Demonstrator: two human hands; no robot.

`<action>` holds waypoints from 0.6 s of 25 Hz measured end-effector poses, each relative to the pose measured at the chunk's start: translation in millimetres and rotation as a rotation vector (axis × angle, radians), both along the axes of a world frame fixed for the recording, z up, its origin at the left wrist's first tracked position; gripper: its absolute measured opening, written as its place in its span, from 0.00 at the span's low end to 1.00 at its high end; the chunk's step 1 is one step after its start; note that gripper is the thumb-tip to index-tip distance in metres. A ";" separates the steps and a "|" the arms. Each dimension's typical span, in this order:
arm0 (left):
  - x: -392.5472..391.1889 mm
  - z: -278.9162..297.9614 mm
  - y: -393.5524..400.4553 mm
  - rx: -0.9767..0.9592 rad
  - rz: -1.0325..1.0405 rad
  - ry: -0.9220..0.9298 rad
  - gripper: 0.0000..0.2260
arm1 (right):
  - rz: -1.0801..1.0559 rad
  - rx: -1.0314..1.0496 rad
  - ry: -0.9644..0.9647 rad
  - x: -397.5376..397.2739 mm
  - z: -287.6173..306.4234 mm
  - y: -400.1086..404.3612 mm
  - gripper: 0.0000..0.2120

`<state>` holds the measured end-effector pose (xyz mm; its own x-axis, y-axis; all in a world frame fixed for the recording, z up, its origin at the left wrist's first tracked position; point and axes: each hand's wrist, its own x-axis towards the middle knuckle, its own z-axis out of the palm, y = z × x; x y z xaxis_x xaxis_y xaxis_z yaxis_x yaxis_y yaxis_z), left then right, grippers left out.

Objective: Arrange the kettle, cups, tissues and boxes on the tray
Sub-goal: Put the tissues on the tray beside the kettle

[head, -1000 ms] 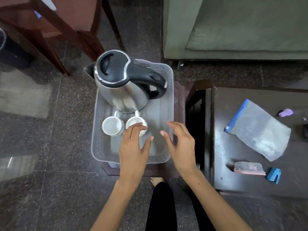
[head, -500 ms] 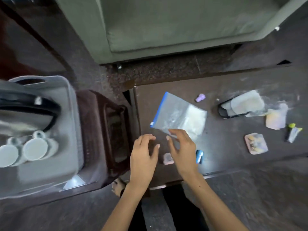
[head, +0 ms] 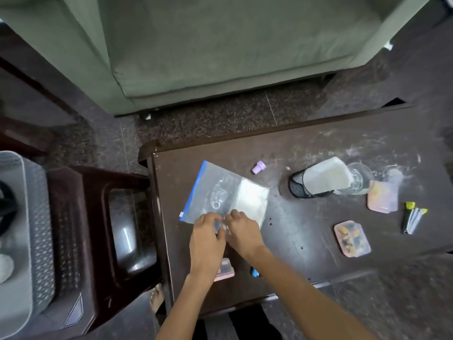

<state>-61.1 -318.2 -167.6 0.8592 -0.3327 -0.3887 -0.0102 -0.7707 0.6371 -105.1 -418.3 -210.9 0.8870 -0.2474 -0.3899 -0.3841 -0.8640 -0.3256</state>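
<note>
Head view: both hands meet at the near edge of a clear zip bag with a blue seal strip and white tissues inside, lying on the dark wooden table. The left hand and right hand pinch the plastic. The grey perforated plastic tray sits well left.

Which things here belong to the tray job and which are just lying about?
Job: tray, bag of tissues under both hands (left, right), cup on the tray, small boxes and.

Lying about: purple cap, markers, blue clip, mesh holder, sofa.
</note>
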 end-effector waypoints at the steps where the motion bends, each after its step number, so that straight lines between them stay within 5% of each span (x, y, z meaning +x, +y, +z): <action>1: 0.4 -3.5 0.8 0.020 -0.002 -0.002 0.04 | -0.008 0.007 0.004 1.2 -1.2 -1.5 0.09; 5: -2.1 -15.2 6.3 0.077 0.176 0.215 0.21 | -0.104 0.047 -0.194 2.6 16.1 -6.5 0.04; 7: 0.6 -8.8 1.7 -0.156 0.372 0.473 0.26 | -0.181 0.113 -0.314 0.6 33.2 -4.7 0.03; 10: 7.0 3.6 -5.2 -0.562 0.515 0.538 0.14 | -0.192 0.265 -0.393 1.2 53.3 -5.7 0.05; 15: 33.0 21.3 -1.4 -0.649 0.443 0.459 0.10 | -0.249 0.359 -0.397 7.6 59.1 -21.0 0.08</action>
<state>-28.1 -319.6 -146.3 0.7676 -0.2817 -0.5757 0.5633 -0.1320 0.8157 -97.5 -439.2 -151.8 0.9144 -0.3807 -0.1375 -0.3499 -0.5726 -0.7414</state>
